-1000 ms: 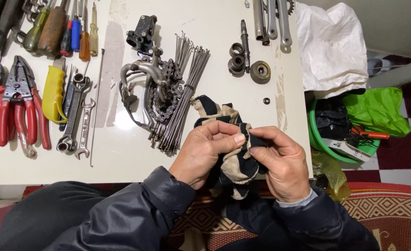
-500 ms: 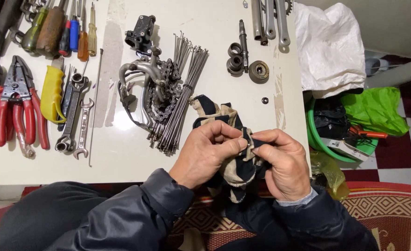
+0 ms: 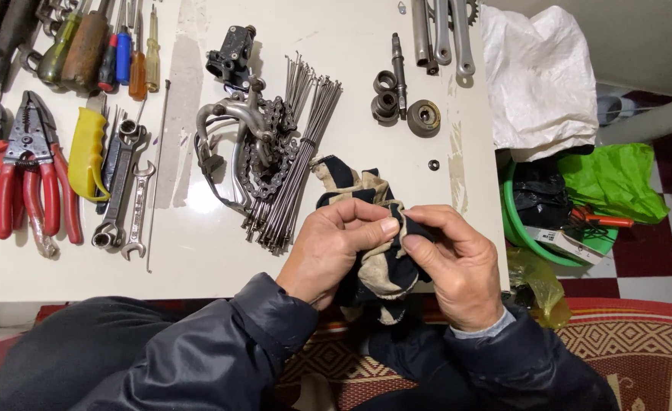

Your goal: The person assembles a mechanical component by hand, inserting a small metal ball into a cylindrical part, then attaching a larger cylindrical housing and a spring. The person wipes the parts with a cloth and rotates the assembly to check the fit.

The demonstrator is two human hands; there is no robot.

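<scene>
At far left on the white tabletop, red-handled pliers and wrenches lay in rows, seemingly sorted for reach, with a bundle of spokes mid-table. Left hand and right hand met at the near edge, fingers pinched shut on a tan-and-black cloth. Whatever the cloth wrapped stayed hidden; tools at top were cut off.

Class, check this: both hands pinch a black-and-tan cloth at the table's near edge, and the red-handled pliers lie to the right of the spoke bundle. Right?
Not quite. The head view shows the red-handled pliers left of the spoke bundle, not right. Left hand and right hand do pinch the black-and-tan cloth at the table edge.
</scene>
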